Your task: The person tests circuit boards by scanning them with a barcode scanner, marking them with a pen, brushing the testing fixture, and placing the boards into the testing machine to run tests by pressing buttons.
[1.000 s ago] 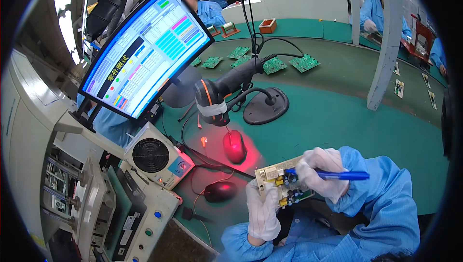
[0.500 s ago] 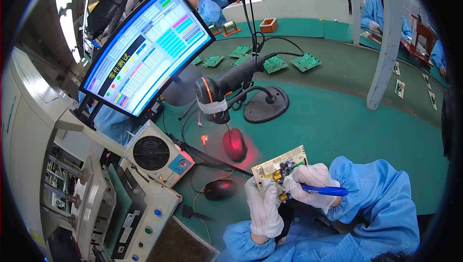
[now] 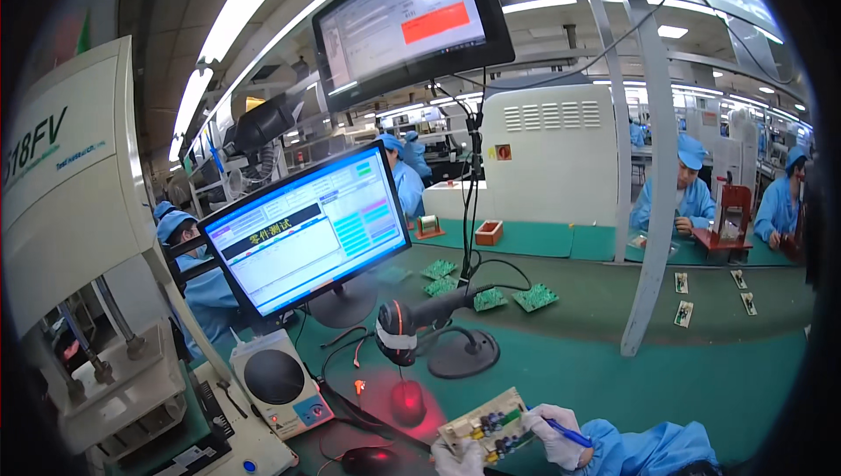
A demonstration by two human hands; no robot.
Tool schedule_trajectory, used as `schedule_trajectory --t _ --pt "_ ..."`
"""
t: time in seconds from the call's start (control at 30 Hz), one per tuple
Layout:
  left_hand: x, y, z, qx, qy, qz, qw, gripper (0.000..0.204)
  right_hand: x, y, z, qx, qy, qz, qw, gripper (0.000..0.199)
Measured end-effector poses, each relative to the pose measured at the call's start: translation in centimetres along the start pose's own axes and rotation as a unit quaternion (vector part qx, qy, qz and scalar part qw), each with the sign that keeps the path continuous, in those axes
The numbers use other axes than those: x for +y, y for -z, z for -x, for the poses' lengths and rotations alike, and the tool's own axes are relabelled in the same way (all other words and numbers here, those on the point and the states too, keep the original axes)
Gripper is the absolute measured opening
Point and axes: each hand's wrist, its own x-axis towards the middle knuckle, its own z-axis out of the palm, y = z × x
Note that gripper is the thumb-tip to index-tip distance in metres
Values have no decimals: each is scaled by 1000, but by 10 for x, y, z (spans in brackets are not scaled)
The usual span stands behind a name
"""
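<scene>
A cream circuit board (image 3: 462, 429) with yellow, blue and green components is held tilted at the bottom of the view. My gloved left hand (image 3: 459, 460) grips its lower left corner; the picture's lower edge cuts that hand off. At the board's right end is my gloved right hand (image 3: 554, 437), with a blue pen (image 3: 568, 432) held across it and its fingertips at the board's edge. Beyond the board stands a black barcode scanner (image 3: 397, 333) on its stand, above a red-lit mouse (image 3: 407, 402).
Left are a monitor (image 3: 302, 231), a fan box (image 3: 274, 378) and a press-like machine (image 3: 114, 388). A second mouse (image 3: 368, 459) lies near the bottom. Green circuit boards (image 3: 535, 297) and small boards (image 3: 683, 313) lie beyond a metal post (image 3: 649, 213). Co-workers (image 3: 679, 196) sit opposite.
The view has tilted up, so an upper screen and more of the room show, and my hands sit lower in the picture. Both hands still hold the board, the pen still in the right.
</scene>
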Motion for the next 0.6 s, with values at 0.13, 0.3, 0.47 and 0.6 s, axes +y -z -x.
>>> schedule_trajectory --t 0.13,0.3,0.47,0.6 --pt "2 -10 -3 -54 41 -60 996 60 1 20 -5 31 64 10 997 14" --pt "57 9 -26 -116 -223 -442 861 73 -6 45 -17 -140 264 116 947 14" --pt "64 6 -15 -300 -80 -407 859 24 6 23 -7 -237 270 129 924 13" --pt "51 -5 -11 -238 -100 -319 912 15 5 9 0 -172 262 128 941 21"
